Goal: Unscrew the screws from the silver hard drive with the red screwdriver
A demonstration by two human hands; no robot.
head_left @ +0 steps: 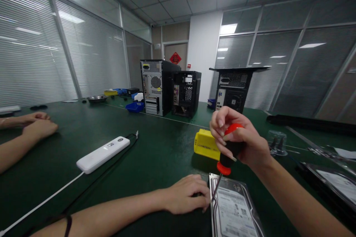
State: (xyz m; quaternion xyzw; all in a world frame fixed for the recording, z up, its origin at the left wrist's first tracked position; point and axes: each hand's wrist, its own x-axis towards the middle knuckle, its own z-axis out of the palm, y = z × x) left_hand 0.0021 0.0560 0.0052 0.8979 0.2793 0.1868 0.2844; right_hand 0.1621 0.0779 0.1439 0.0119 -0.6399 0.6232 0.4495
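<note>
A hard disk drive with a white label lies at the near edge of view. In my right hand is a screwdriver with a red and black handle. Its thin shaft slants down, and the tip meets the drive near its left edge. My left hand is closed, with curled fingers against that same left side; its fingertips are partly hidden. Just beyond the drive, a yellow parts bin lies close to my right hand.
Computer cases stand across the table, with another case behind my right hand. A white power strip lies left with its cable. Another person's hands rest at far left. A clear cup and another drive are right.
</note>
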